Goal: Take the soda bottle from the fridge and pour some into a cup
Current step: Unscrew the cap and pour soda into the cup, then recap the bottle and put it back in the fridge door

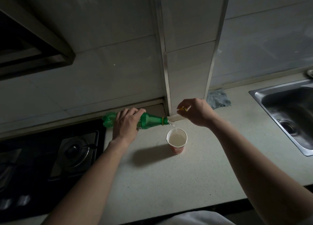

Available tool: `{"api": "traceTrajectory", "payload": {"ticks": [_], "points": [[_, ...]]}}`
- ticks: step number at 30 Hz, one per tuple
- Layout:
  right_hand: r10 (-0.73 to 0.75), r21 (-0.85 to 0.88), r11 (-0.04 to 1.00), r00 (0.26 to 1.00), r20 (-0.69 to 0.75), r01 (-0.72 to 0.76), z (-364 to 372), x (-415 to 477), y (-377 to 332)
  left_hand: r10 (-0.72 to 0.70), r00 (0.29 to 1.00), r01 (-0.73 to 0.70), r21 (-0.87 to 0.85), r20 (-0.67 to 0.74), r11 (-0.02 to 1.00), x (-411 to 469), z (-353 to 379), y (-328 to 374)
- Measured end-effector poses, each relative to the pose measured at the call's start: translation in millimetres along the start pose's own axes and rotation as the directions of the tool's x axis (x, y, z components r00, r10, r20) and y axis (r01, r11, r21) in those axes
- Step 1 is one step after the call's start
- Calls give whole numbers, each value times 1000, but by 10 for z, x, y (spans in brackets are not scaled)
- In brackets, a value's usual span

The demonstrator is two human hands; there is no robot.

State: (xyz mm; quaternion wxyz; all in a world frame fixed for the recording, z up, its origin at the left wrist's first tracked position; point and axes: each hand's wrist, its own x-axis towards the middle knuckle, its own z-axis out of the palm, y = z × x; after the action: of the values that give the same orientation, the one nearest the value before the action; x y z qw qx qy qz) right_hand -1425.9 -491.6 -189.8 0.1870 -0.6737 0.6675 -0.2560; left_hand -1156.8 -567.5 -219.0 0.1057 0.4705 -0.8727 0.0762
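Observation:
A green soda bottle (150, 119) lies nearly level above the counter, its open mouth pointing right. My left hand (126, 124) grips its middle from above. A thin clear stream runs from the mouth into a white paper cup (177, 140) with a red lower part, which stands on the pale counter (169, 177) and holds some liquid. My right hand (194, 112) hovers up and to the right of the cup, pinching the yellow bottle cap (183, 108) between thumb and fingers.
A black gas hob (50, 157) fills the counter's left side. A steel sink (288, 113) is sunk in at the right. A grey-blue cloth (218, 99) lies by the tiled wall pillar (188, 63). A range hood (33, 45) hangs at upper left.

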Motion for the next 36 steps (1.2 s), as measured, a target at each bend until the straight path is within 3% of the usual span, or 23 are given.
{"api": "traceTrajectory", "payload": {"ticks": [12, 16, 19, 25, 36], "points": [[26, 63, 998, 996, -90, -20, 25, -8, 18, -62, 998, 57, -282, -11, 958, -36, 83, 77], [40, 104, 994, 988, -146, -25, 24, 5, -5, -128, 989, 144, -534, 67, 833, -81, 105, 132], [10, 141, 990, 988, -157, 13, 29, 9, -49, -181, 961, 275, -645, 210, 713, -131, 71, 199], [-32, 227, 972, 989, -146, 65, -42, 38, -210, -199, 898, 430, -693, 392, 579, -195, 96, 293], [-194, 291, 935, 979, -59, 202, -156, 114, -478, -140, 874, 446, -655, 464, 610, -120, -65, 357]]}}
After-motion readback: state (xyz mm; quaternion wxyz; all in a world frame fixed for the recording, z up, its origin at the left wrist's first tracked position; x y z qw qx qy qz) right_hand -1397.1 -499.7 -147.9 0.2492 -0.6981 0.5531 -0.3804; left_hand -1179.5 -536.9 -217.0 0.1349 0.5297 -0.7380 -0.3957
